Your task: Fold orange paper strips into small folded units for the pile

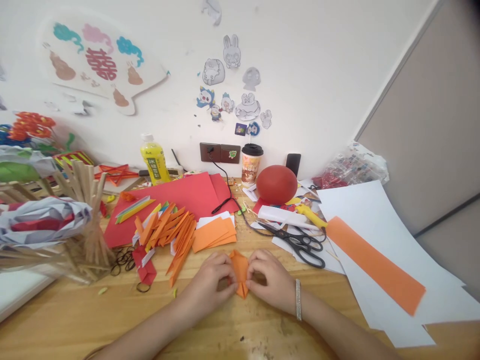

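Between my two hands is a small piece of folded orange paper [240, 267], creased down its middle and narrowing toward the near end. My left hand [213, 280] pinches its left edge, and my right hand [268, 277] pinches the right edge with thumb and fingers. Just beyond my left hand lie flat orange paper rectangles [213, 234]. Left of those is a pile of folded orange paper strips [168, 230]. Black-handled scissors [298, 242] rest beyond my right hand.
White paper sheets [375, 225] and a long orange strip [375, 265] cover the right side. A red balloon [276, 184], a lidded paper cup [251, 164] and a yellow bottle [155, 160] stand along the wall. Red paper [187, 192] lies behind the pile; wooden sticks [86, 185] stand at left.
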`<state>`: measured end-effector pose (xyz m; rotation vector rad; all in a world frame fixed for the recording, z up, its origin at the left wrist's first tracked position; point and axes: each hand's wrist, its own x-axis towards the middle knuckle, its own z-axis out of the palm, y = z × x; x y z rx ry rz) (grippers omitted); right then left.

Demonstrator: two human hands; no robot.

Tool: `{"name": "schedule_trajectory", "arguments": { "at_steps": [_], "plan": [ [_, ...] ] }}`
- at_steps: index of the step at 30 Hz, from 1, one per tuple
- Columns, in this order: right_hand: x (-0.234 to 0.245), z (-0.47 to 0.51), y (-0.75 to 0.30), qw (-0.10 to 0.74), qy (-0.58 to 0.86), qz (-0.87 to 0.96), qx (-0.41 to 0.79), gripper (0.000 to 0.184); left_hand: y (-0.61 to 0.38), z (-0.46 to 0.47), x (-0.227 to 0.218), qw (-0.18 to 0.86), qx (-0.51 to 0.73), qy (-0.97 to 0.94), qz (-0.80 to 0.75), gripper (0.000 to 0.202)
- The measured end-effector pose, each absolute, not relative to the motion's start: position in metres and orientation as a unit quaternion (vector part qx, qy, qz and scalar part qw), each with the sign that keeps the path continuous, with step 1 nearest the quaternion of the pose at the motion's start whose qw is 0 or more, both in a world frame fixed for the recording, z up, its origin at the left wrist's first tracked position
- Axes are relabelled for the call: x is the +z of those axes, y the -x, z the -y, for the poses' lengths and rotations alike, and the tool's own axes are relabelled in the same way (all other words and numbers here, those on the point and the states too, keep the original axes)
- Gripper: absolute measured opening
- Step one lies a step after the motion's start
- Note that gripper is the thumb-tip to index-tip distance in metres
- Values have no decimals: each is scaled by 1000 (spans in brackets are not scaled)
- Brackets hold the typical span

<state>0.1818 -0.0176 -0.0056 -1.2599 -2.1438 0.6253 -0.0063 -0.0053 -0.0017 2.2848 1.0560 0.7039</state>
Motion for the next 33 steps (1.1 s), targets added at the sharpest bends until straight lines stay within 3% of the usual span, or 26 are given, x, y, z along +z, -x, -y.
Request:
{"name": "schedule_trajectory", "arguments": {
  "at_steps": [26,33],
  "plan": [
    [-13,19,-173,259,514,801,165,10,-7,14,-2,132,197,-848,-474,17],
    [-7,16,-183,232,465,827,215,27,-5,13,-5,120,195,-854,-467,14]
  ]
}}
